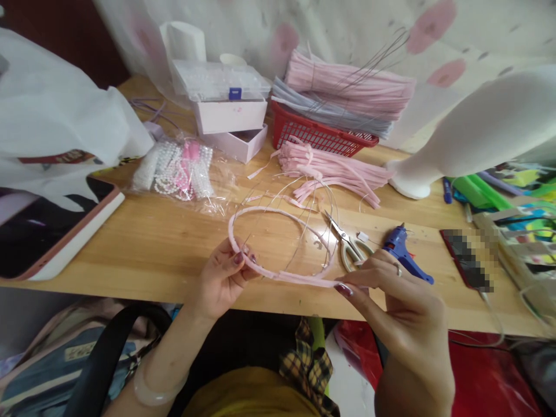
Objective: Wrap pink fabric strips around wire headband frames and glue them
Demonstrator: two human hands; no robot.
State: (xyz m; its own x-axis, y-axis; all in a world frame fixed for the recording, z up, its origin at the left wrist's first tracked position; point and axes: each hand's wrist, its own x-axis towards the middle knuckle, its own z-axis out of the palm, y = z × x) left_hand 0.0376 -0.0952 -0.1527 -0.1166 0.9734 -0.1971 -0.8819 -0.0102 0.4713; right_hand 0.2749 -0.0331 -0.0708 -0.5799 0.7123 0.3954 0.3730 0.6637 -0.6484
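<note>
Between my hands, above the table's front edge, is a wire frame (301, 243) of thin bent wires, its lower ring wrapped in a pale pink fuzzy strip (260, 268). My left hand (223, 275) pinches the ring's left side between thumb and fingers. My right hand (402, 307) pinches the end of the pink strip at the ring's near right, thumb and forefinger pressed together. Just behind the right hand lie scissors (346, 240) with white handles, blades pointing away. A blue glue gun (403, 252) rests to their right.
Behind stand a red basket (321, 132) stacked with pink and grey strips, a loose pink bundle (334, 168), white boxes (232, 116) and bagged bead strings (174, 174). A tablet (56, 231) lies left; a phone (464, 260) and a white foot-shaped form (473, 127) are right.
</note>
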